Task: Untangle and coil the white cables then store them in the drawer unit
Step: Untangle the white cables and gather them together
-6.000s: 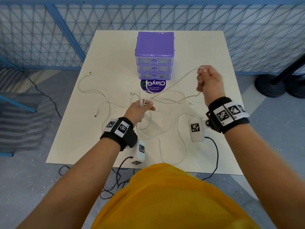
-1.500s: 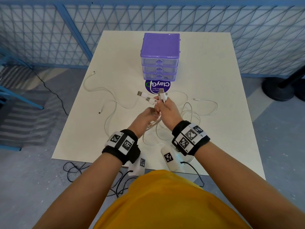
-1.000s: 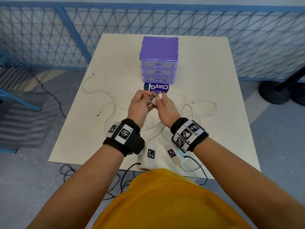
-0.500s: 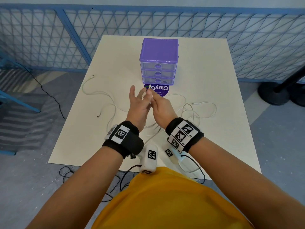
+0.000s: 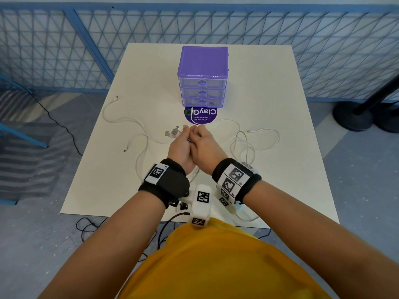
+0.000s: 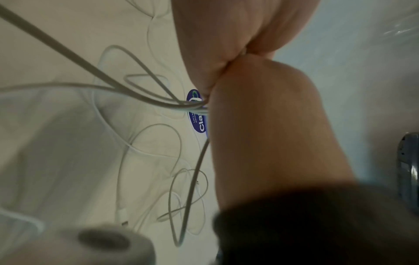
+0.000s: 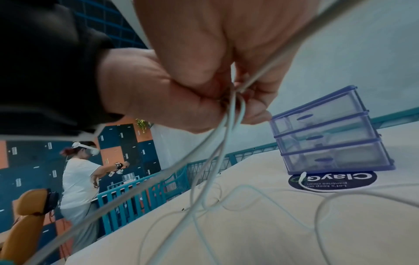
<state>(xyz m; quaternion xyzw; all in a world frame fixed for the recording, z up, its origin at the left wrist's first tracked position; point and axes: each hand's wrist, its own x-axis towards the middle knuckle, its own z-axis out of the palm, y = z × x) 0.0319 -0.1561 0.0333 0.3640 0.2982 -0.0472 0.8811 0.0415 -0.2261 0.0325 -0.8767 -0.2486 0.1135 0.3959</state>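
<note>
Both grips, our left hand (image 5: 181, 145) and right hand (image 5: 204, 143), pinch gathered white cables (image 7: 229, 114) together above the worktop (image 5: 269, 87), bunching strands for coiling.

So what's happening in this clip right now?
A person is sorting white cables on a table. The left hand and right hand are pressed together above it, both gripping a bundle of strands with plugs sticking out. Most of the cable lies loose; the drawer unit is closed.
</note>
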